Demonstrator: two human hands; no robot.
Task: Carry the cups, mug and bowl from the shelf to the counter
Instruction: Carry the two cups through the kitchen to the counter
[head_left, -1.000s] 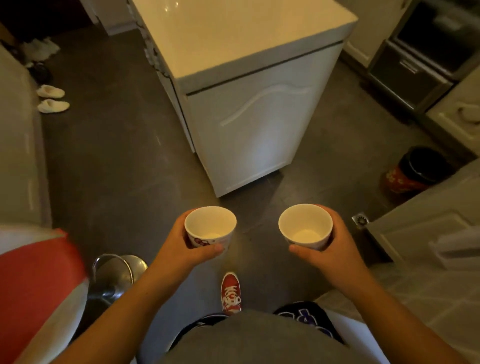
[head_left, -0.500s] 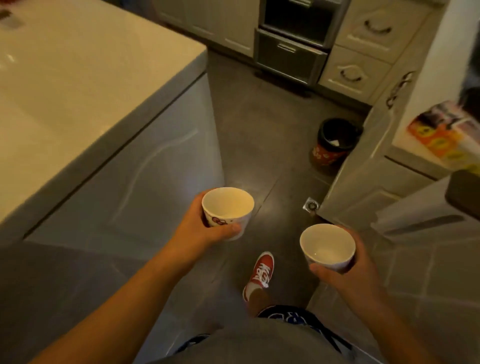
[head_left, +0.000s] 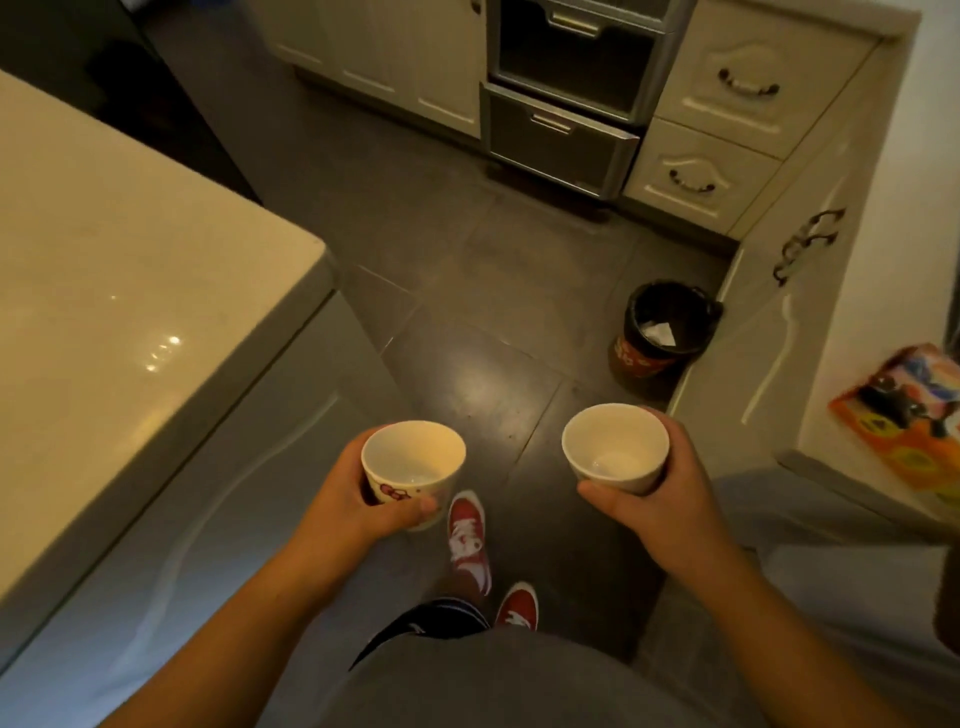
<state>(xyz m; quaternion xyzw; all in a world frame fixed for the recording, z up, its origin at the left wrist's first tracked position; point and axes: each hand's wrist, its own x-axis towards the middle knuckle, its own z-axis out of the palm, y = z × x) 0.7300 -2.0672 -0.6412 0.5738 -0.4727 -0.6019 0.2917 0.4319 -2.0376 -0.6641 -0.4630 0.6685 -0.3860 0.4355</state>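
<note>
I hold two empty white cups upright over the dark floor. The left cup (head_left: 413, 462) has a small red cartoon print on its side, and my left hand (head_left: 358, 506) wraps around it from the left. The right cup (head_left: 615, 447) is plain white, gripped from the right by my right hand (head_left: 670, 499). A pale glossy counter top (head_left: 114, 291) fills the left side, close to my left arm. Another white counter (head_left: 904, 260) runs along the right edge. No shelf, mug or bowl is in view.
A dark waste bin (head_left: 662, 332) stands on the floor ahead right, against the right cabinet (head_left: 779, 322). A steel oven with an open drawer (head_left: 566, 130) and cream drawers sit at the far wall. A colourful packet (head_left: 904, 421) lies on the right counter. My red shoes (head_left: 467, 530) are below.
The view has swung to the right, so the island counter slid to the left and the bin and oven came forward. Both cups stay in my hands, now level with each other.
</note>
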